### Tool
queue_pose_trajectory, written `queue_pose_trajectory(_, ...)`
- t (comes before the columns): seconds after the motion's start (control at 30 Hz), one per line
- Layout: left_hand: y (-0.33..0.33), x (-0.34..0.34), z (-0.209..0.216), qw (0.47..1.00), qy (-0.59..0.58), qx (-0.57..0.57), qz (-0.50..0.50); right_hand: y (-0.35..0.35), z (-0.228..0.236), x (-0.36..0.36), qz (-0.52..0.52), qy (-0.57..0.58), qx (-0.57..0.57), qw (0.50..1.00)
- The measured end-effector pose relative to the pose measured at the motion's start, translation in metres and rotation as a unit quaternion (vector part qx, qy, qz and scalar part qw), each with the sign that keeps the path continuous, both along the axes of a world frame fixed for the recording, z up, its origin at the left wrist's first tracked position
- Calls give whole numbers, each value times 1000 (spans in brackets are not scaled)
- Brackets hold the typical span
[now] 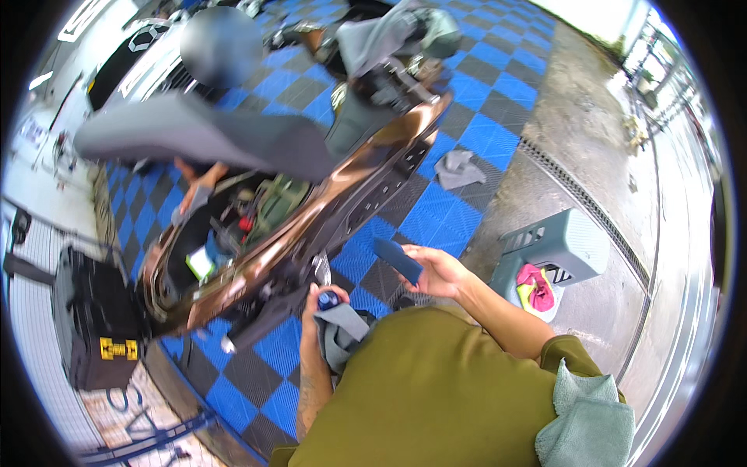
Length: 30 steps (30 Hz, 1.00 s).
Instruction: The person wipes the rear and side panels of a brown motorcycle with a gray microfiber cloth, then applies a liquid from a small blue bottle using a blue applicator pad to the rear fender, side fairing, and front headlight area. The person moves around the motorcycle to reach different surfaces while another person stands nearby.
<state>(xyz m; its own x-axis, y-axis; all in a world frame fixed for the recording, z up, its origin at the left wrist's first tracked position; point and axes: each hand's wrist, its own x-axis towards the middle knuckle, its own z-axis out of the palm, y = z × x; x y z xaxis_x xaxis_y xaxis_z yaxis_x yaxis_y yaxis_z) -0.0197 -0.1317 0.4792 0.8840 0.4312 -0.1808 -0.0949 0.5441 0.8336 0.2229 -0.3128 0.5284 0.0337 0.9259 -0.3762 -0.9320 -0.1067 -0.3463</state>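
Note:
My right hand (438, 272) pinches a flat dark blue rectangular pad (398, 261) between thumb and fingers, held up in front of my body. Lower and to the left, my left hand (313, 303) is closed around a small dark blue bottle (327, 300), and a grey cloth (342, 331) hangs beside it from the same hand. Only the bottle's round top shows clearly. Just beyond both hands stands a bronze scooter (373, 171) with its grey seat (206, 136) raised. Its storage bay holds a green bag (280, 201) and other small items.
A co-worker's arm (204, 189) reaches to the scooter's far side. A grey step stool (564, 237) with a pink and yellow cloth (534, 288) stands at right. Another grey cloth (459, 170) lies on the blue and black floor tiles. A black case (97, 311) is at left.

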Motion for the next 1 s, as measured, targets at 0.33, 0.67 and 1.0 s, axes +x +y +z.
queue_pose_trajectory(0.33,-31,254,7,959,100,-50,-262,-114,-3,174,-284,91,14,955)
queue_pose_trajectory(0.67,-67,555,-41,934,74,-79,-341,-146,-16,424,-359,58,56,930)
queue_pose_trajectory(1.0,-111,850,-17,872,71,-125,-467,-240,-7,636,-477,-50,-32,877)
